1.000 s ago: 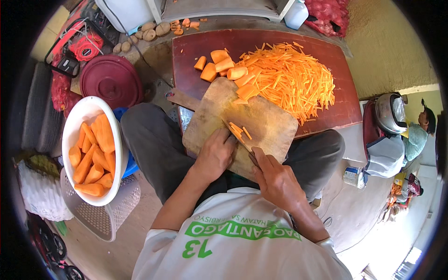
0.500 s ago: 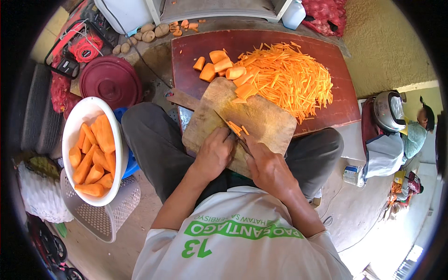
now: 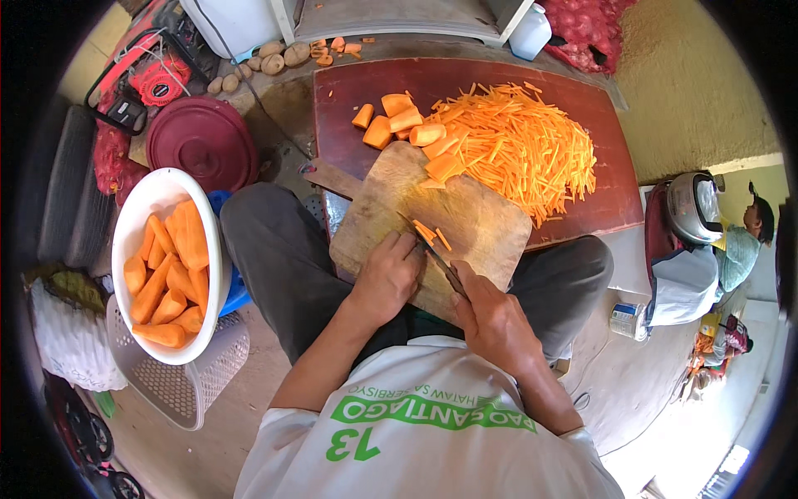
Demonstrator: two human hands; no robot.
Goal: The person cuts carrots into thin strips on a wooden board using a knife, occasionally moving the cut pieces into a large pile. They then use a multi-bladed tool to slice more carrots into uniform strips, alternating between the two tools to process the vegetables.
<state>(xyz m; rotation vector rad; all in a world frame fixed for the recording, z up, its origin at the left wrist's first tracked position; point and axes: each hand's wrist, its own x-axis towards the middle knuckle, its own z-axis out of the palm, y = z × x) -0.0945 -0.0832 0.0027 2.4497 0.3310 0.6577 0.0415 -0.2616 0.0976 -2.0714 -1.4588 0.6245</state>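
Observation:
My right hand [image 3: 496, 326] is wrapped round the handle of a knife [image 3: 438, 263], its blade slanting up and left across a worn wooden cutting board [image 3: 490, 208]. Curled on the board at the blade's left side, my left hand [image 3: 389, 279] hides whatever is under its fingers. A few cut carrot sticks [image 3: 426, 232] lie against the right side of the blade. Beyond the board, a big heap of carrot strips [image 3: 519, 150] covers much of a dark red tabletop [image 3: 607, 179]. Several thick carrot chunks [image 3: 378, 131] sit left of the heap, some touching the board's far edge.
At my left, a white tub [image 3: 122, 241] holds several peeled carrots [image 3: 189, 235], above a perforated grey basket [image 3: 195, 391]. Behind it are a dark red lid [image 3: 202, 143] and a red-and-black machine [image 3: 158, 83]. Potatoes [image 3: 272, 64] lie farther back. Another person [image 3: 736, 258] is at far right.
My right hand has drawn slightly back toward me with the knife, showing more blade. The carrot sticks beside it have spread apart on the board. My left hand stays nearly in place.

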